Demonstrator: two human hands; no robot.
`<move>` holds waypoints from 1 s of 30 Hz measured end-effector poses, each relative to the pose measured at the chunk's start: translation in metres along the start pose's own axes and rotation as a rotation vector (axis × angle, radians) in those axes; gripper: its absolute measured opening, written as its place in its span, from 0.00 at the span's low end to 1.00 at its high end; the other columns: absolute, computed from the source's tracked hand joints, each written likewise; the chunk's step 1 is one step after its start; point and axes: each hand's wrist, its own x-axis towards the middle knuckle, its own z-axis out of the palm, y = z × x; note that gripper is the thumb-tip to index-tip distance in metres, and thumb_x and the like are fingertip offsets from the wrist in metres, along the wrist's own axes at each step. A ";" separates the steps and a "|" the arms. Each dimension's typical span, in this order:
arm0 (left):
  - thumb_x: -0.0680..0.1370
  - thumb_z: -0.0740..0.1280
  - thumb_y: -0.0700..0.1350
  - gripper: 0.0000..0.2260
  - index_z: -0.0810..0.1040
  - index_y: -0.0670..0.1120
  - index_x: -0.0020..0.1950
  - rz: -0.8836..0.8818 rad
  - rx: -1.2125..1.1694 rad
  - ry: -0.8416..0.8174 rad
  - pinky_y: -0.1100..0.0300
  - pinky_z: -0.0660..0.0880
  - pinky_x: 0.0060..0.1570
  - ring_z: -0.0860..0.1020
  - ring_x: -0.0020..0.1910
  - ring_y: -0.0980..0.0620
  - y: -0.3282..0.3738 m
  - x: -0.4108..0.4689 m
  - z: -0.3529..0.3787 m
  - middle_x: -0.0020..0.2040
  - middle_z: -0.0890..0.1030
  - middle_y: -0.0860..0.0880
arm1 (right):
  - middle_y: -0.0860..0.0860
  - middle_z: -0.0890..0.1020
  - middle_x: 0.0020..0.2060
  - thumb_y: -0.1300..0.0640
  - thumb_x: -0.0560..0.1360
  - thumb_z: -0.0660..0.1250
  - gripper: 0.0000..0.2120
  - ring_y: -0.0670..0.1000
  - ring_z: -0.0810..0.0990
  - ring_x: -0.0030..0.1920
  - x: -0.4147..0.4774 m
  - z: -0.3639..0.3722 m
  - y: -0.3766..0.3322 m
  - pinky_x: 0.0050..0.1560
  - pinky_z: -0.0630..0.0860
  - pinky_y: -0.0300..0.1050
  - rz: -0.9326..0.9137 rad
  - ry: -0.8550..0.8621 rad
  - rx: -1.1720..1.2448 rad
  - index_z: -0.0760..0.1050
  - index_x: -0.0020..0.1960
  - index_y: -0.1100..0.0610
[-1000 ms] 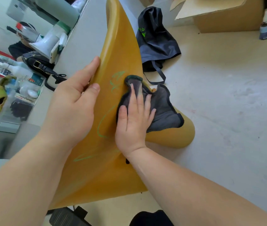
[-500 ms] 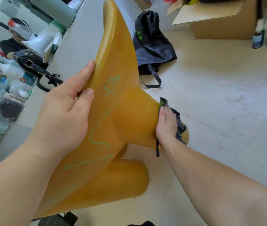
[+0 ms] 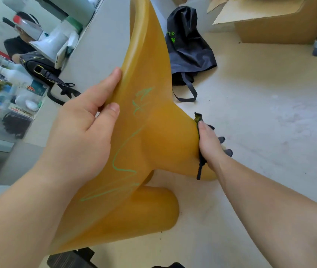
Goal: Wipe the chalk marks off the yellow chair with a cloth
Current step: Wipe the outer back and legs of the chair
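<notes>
Since a second ago the right hand has slid off the front of the yellow chair and gone round to the far side of one leg. It holds the dark cloth bunched up against that leg, and only little bits of cloth poke out.

The left hand grips the chair's thin edge and holds it tipped up.

The green chalk marks sit on the front, between the two hands, and they look not wiped yet. To do this well, I think the cloth should go back to the front, lie flat, and rub hard along each green line. The left hand should hold tight so the chair cannot wobble.

Farther off, a black bag lies on the floor. It has small green writing, too small to read. The labels on the worktop things are too blurry to read.
</notes>
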 end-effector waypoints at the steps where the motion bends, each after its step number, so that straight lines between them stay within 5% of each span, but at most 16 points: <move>1: 0.83 0.62 0.39 0.22 0.73 0.60 0.72 -0.003 -0.014 -0.003 0.66 0.70 0.67 0.72 0.65 0.70 0.000 0.000 0.000 0.64 0.76 0.71 | 0.47 0.72 0.68 0.34 0.79 0.43 0.31 0.53 0.68 0.72 -0.002 0.001 0.006 0.76 0.61 0.60 0.031 0.023 -0.011 0.70 0.71 0.46; 6: 0.83 0.62 0.39 0.22 0.73 0.60 0.72 -0.011 -0.020 -0.017 0.58 0.70 0.70 0.73 0.66 0.68 0.002 0.002 -0.002 0.67 0.77 0.66 | 0.47 0.59 0.81 0.35 0.78 0.39 0.35 0.55 0.51 0.82 -0.047 0.038 -0.021 0.79 0.49 0.65 -0.119 0.214 0.012 0.55 0.82 0.45; 11: 0.83 0.62 0.42 0.20 0.72 0.58 0.74 0.051 0.135 0.017 0.61 0.68 0.71 0.71 0.68 0.68 0.003 0.002 0.001 0.70 0.75 0.62 | 0.42 0.35 0.81 0.26 0.75 0.35 0.38 0.49 0.29 0.80 -0.147 0.086 -0.053 0.78 0.31 0.55 -0.472 0.057 -0.001 0.34 0.80 0.40; 20: 0.79 0.63 0.45 0.22 0.73 0.54 0.73 0.052 0.196 0.030 0.53 0.72 0.69 0.76 0.66 0.57 0.035 0.054 0.023 0.67 0.79 0.57 | 0.45 0.34 0.81 0.23 0.74 0.34 0.38 0.51 0.30 0.80 -0.113 0.077 -0.043 0.78 0.31 0.58 -0.623 0.132 -0.123 0.32 0.79 0.38; 24: 0.79 0.63 0.44 0.22 0.73 0.55 0.74 -0.038 0.118 0.004 0.51 0.72 0.69 0.77 0.65 0.54 0.050 0.074 0.031 0.68 0.78 0.56 | 0.44 0.31 0.79 0.21 0.72 0.32 0.41 0.50 0.28 0.79 -0.110 0.072 -0.023 0.78 0.31 0.59 -0.564 0.040 -0.172 0.30 0.79 0.40; 27: 0.84 0.60 0.43 0.22 0.67 0.57 0.77 -0.051 0.103 -0.109 0.59 0.68 0.70 0.73 0.68 0.58 0.050 0.070 0.023 0.72 0.73 0.58 | 0.46 0.30 0.79 0.23 0.73 0.32 0.39 0.51 0.29 0.79 -0.109 0.069 -0.023 0.77 0.28 0.57 -0.537 0.013 -0.215 0.28 0.77 0.41; 30: 0.86 0.56 0.45 0.22 0.62 0.58 0.79 0.035 0.226 -0.182 0.78 0.59 0.62 0.64 0.67 0.70 0.043 0.059 0.015 0.75 0.66 0.62 | 0.50 0.37 0.82 0.34 0.73 0.37 0.37 0.55 0.35 0.81 -0.072 0.049 -0.049 0.77 0.33 0.62 -0.425 0.122 -0.228 0.32 0.79 0.43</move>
